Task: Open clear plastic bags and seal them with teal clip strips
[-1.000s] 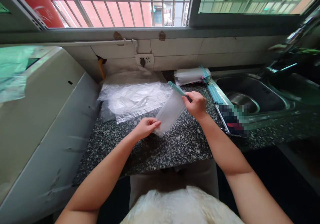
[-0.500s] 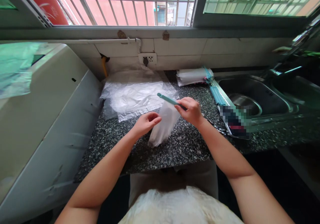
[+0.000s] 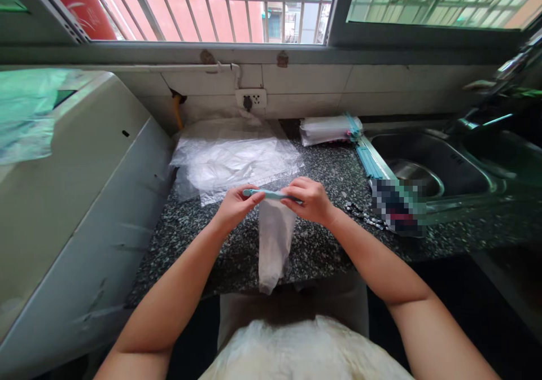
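A teal bag sealing clip [image 3: 271, 194] lies level across the top of a translucent plastic bag [image 3: 274, 244], which hangs below it toward the counter's front edge. My left hand [image 3: 237, 206] pinches the clip's left end between thumb and fingers. Around the right end of the clip, my right hand [image 3: 311, 200] is closed, hiding that end. Beyond my hands, a spread of clear plastic bags [image 3: 237, 162] lies on the speckled counter [image 3: 326, 244].
A wrapped roll of clear bags [image 3: 324, 130] sits near the wall. More teal clips [image 3: 369, 161] lie beside the sink [image 3: 457, 168]. A pixelated flat item [image 3: 397, 208] and a dark beaded strand [image 3: 366, 216] are at right. A pale appliance [image 3: 97, 160] stands at left.
My left hand has taken hold of the clip's left end. The clip has turned from slanted to level and come nearer to me, and the bag now hangs straighter and lower.
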A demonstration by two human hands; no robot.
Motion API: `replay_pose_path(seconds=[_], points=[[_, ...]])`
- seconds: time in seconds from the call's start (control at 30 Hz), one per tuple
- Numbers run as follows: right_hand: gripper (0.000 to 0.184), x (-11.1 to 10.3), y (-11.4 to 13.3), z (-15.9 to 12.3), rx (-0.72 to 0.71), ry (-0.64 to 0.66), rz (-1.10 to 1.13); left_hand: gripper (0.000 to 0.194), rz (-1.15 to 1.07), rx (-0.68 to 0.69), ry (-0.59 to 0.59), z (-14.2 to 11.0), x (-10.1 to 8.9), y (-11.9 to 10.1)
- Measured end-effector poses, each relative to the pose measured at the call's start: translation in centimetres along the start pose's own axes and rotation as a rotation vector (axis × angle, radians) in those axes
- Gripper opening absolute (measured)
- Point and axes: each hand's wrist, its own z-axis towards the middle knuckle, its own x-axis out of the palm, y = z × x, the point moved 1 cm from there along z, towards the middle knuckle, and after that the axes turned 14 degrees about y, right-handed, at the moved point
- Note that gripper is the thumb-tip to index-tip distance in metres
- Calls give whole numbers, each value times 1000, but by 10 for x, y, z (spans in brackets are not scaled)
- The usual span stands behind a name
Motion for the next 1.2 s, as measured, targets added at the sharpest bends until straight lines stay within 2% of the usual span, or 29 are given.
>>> replay_pose_path(seconds=[0.07, 0.17, 0.3, 0.43, 0.53, 0.77, 1.0, 1.2], points=[[23, 2, 0, 0, 42, -14, 137, 38, -26, -3, -12, 0, 0, 2], [22, 7, -3, 1, 218, -5, 487, 36, -58, 34, -44, 1, -1, 4], [42, 12, -9, 3, 436, 7, 847, 36, -81, 71, -107, 2, -1, 5], [58, 12, -12, 5, 517, -87, 1035, 32, -149, 79, -195, 3, -2, 6], [57, 16, -11, 5, 521, -127, 1165, 33, -232, 110, -276, 4, -6, 9], [36, 24, -5, 5, 497, -32, 1158, 34, -308, 150, -370, 6, -12, 15], [35, 25, -6, 5, 505, -63, 1181, 38, -332, 147, -396, 6, -9, 12], [36, 26, -7, 5, 486, -18, 1140, 42, -326, 157, -399, 6, -11, 13]])
